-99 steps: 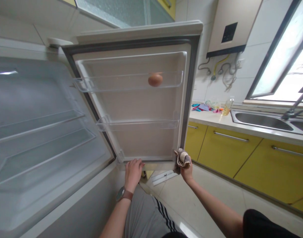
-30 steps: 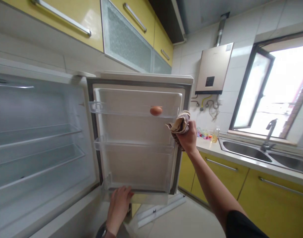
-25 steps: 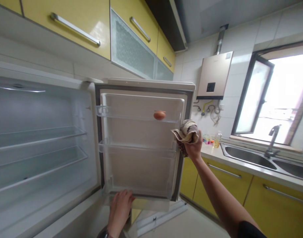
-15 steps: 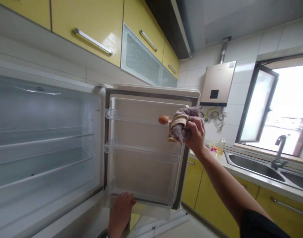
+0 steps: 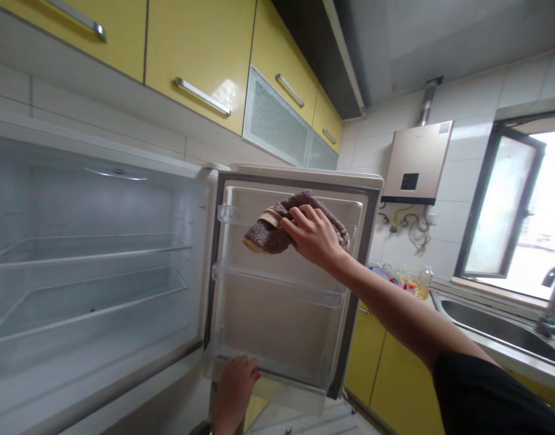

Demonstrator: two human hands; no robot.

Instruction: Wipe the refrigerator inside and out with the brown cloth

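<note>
My right hand (image 5: 316, 235) grips a brown rag (image 5: 272, 232) with a beige band, fingers bent over its top. The rag is bunched against the upper door shelf (image 5: 230, 214) of an open fridge door (image 5: 277, 326), covering much of that clear shelf. Low on the same door, my left hand (image 5: 236, 383) has its fingers curled over the rim of the bottom door shelf (image 5: 295, 386); its thumb is hidden. A middle clear shelf (image 5: 282, 286) lies between the two hands.
The fridge compartment (image 5: 123, 205) with glass shelves (image 5: 105, 296) is at left. Yellow wall cabinets (image 5: 196, 54) hang above. At right are a water heater (image 5: 418, 160), a steel sink (image 5: 481, 320), a bottle (image 5: 423, 283) and an open window (image 5: 499, 199).
My right hand and the rag have moved left along the upper door shelf. A rounded orange-brown thing beside the rag is now out of sight. My left hand stays at the bottom shelf.
</note>
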